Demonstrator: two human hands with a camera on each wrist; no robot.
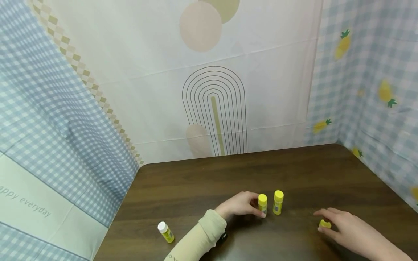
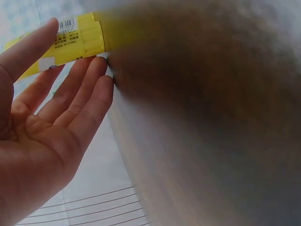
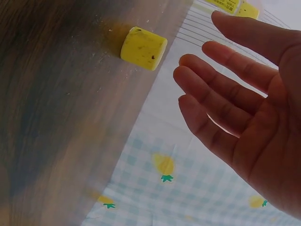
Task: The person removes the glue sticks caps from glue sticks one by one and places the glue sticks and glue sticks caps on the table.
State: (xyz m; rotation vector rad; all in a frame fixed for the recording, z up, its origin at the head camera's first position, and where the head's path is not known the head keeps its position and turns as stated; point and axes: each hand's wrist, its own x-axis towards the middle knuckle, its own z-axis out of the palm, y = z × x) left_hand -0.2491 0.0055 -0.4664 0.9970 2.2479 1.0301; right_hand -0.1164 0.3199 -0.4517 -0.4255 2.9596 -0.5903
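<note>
My left hand [image 1: 254, 207] holds a yellow glue stick [image 1: 262, 205] upright on the dark wooden table [image 1: 196, 181]. In the left wrist view the thumb and fingers of that hand [image 2: 77, 49] lie on either side of the stick [image 2: 77, 40]. A second yellow glue stick [image 1: 278, 202] stands just to its right, untouched. My right hand [image 1: 330, 219] hovers with straight fingers over a loose yellow cap [image 1: 324, 224]. The right wrist view shows the cap [image 3: 143, 48] on the table, a small gap away from my right hand [image 3: 207, 56].
A glue stick with a white top [image 1: 166, 232] lies tilted near the table's front left. Patterned cloth walls [image 1: 212, 90] close in the table at the back and on both sides.
</note>
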